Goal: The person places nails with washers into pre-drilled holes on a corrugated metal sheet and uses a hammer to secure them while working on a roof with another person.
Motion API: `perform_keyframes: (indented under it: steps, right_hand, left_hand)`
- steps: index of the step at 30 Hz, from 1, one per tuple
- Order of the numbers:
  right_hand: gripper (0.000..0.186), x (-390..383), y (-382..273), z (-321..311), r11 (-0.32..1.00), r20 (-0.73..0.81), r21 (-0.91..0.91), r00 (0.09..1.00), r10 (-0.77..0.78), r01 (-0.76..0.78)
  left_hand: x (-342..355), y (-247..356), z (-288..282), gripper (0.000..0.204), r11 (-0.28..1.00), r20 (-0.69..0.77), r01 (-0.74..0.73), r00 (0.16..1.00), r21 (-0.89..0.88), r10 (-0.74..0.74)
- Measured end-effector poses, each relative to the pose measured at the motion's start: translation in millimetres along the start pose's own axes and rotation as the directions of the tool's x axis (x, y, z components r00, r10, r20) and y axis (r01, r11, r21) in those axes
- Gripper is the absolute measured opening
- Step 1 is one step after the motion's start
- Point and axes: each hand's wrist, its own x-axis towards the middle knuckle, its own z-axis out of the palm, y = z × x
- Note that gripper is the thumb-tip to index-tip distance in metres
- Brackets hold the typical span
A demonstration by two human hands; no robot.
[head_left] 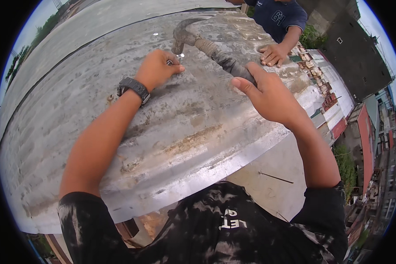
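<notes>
My right hand grips a claw hammer by its handle, which is wrapped in dark tape and cord. The steel head hangs just over a roofing nail with a broad shiny cap, its claw pointing away to the right. My left hand, with a black watch on the wrist, is curled shut close beside that nail, thumb stretched toward it. A small metallic piece, apparently another roofing nail, shows between its fingers. Beneath both hands lies a weathered grey corrugated metal sheet.
Across the sheet, a person in a dark blue shirt rests a hand flat on it. Another shiny nail cap sits farther back. The sheet's bent bright front edge runs before me. Rooftops and buildings lie below at the right.
</notes>
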Motion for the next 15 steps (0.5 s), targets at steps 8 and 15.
perform_keyframes:
  steps: [8,15]
  right_hand:
    - [0.053,-9.1,-10.3,1.9,0.988,-0.246,0.151,0.966,0.075,-0.038]
    - [0.055,-11.8,-2.7,-15.9,0.965,-0.065,0.255,0.995,0.077,-0.059]
  left_hand:
    - [6.3,1.5,3.2,0.026,0.994,-0.024,-0.105,0.994,0.027,0.106]
    - [1.7,4.0,1.4,0.027,0.998,0.004,-0.041,0.999,0.049,0.041]
